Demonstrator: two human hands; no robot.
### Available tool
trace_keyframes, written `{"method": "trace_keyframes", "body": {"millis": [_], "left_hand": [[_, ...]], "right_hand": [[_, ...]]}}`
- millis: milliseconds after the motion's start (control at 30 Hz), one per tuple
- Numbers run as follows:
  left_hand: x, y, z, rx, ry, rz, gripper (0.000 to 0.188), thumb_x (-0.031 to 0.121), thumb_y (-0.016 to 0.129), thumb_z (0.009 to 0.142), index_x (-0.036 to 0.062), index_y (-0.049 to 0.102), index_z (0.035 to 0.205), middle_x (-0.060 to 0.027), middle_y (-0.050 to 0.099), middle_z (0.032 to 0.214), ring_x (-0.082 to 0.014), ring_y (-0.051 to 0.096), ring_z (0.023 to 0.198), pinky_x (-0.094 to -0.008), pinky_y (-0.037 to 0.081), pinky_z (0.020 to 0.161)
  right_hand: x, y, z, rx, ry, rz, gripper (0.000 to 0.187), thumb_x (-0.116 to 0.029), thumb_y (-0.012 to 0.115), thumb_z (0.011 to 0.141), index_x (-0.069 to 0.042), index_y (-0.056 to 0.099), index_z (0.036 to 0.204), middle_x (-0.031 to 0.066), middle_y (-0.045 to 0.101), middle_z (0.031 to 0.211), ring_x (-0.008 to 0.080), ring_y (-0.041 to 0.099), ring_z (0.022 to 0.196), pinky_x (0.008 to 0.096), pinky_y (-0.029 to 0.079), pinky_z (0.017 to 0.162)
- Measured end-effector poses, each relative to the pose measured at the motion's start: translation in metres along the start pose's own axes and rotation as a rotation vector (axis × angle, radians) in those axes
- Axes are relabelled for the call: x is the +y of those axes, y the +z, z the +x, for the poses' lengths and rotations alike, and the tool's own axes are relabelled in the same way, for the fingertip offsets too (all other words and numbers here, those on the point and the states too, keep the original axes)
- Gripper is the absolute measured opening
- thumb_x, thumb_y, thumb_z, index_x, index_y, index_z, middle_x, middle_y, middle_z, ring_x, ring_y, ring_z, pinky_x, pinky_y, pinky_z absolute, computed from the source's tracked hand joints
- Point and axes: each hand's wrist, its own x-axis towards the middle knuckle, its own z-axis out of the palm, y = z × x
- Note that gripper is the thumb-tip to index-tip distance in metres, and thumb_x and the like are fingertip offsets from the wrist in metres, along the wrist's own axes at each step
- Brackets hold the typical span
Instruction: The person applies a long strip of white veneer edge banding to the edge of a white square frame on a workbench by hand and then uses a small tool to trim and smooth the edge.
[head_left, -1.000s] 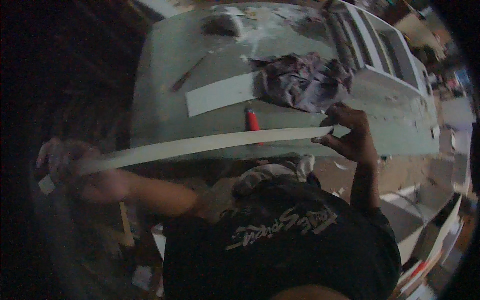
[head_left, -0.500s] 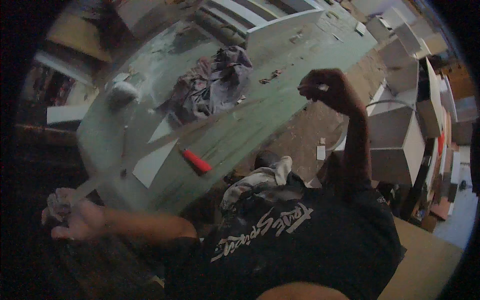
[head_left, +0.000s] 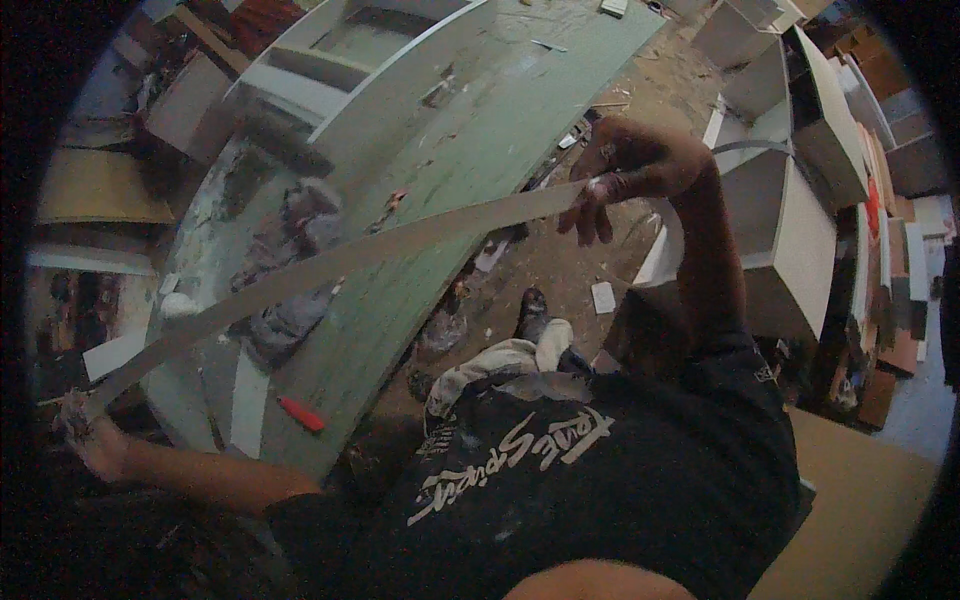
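Note:
A long, thin, pale strip (head_left: 400, 238) stretches across in front of me, bowed slightly upward, above a green worktop (head_left: 440, 190). At the far left, my left hand (head_left: 92, 438) is closed around one end; its fingers are dim there. My right hand (head_left: 635, 172) pinches the other end between thumb and finger, with its remaining fingers hanging loosely. Beneath the strip lies a crumpled grey cloth (head_left: 310, 215), partly covered by it. Nearer me on the worktop is a red-handled tool (head_left: 300, 414), beside a white flat piece (head_left: 248, 405).
A white open-framed panel unit (head_left: 330, 70) rests at the worktop's far end. Pale box cabinets (head_left: 775, 250) and stacked boards (head_left: 895, 330) stand on the right. Scraps litter the brown floor (head_left: 560, 270). A small white lump (head_left: 180, 304) sits at the worktop's left edge.
The view has shifted, so the worktop and cloth appear farther left. The strip, blurred before, now shows clearly. My right hand has gone from a tight curl to a pinch with fingers dangling.

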Motion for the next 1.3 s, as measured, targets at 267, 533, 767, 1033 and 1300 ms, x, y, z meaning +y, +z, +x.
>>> {"method": "trace_keyframes", "body": {"millis": [267, 533, 767, 1033, 1300], "left_hand": [[-0.14, 0.021, -0.007, 0.158, 0.114, 0.305, 0.031, 0.028, 0.049, 0.097, 0.0072, 0.038, 0.117, -0.0056, 0.036, 0.106, -0.0188, 0.037, 0.099, -0.0314, 0.033, 0.084], [-0.336, 0.042, -0.057, 0.241, 0.102, 0.638, 0.055, 0.033, 0.055, 0.095, 0.0037, 0.03, 0.135, -0.01, 0.037, 0.13, -0.0217, 0.039, 0.119, -0.0304, 0.036, 0.094], [-0.524, 0.078, -0.097, 0.125, -0.012, 0.995, 0.077, 0.037, 0.06, 0.093, 0.0006, 0.022, 0.15, -0.0139, 0.038, 0.151, -0.0243, 0.041, 0.136, -0.0295, 0.039, 0.103], [-0.722, 0.065, -0.097, -0.022, -0.297, 1.53, 0.071, 0.047, 0.064, 0.088, -0.0006, 0.047, 0.138, -0.0173, 0.061, 0.126, -0.0243, 0.062, 0.112, -0.0334, 0.043, 0.101], [-0.907, 0.111, -0.103, 0.019, -0.563, 1.79, 0.033, -0.001, 0.062, 0.088, -0.0013, 0.063, 0.121, -0.015, 0.07, 0.106, -0.0191, 0.066, 0.095, -0.0293, 0.051, 0.087]], "right_hand": [[-0.004, -0.131, -0.114, -0.036, 0.171, 0.076, 0.029, -0.021, 0.058, 0.096, 0.007, 0.065, 0.1, 0.0166, 0.07, 0.09, 0.0214, 0.069, 0.071, 0.0299, 0.054, 0.053], [0.02, -0.269, -0.199, 0.337, 0.305, -0.063, 0.014, -0.015, 0.065, 0.091, -0.001, 0.064, 0.089, 0.007, 0.067, 0.078, 0.0126, 0.059, 0.065, 0.0274, 0.04, 0.055], [0.036, -0.434, -0.234, 0.64, 0.465, -0.361, 0.029, -0.03, 0.06, 0.096, -0.002, 0.071, 0.097, -0.001, 0.062, 0.076, 0.0051, 0.052, 0.068, 0.0198, 0.038, 0.058], [0.009, -0.633, -0.257, 0.732, 0.456, -0.48, 0.041, -0.035, 0.062, 0.09, 0.0, 0.071, 0.108, -0.0023, 0.058, 0.072, 0.0045, 0.044, 0.061, 0.0204, 0.029, 0.053], [0.003, -0.879, -0.298, 0.659, 0.438, -0.475, 0.049, -0.026, 0.079, 0.076, 0.003, 0.068, 0.113, 0.0003, 0.065, 0.081, 0.0082, 0.059, 0.075, 0.023, 0.045, 0.069]]}}
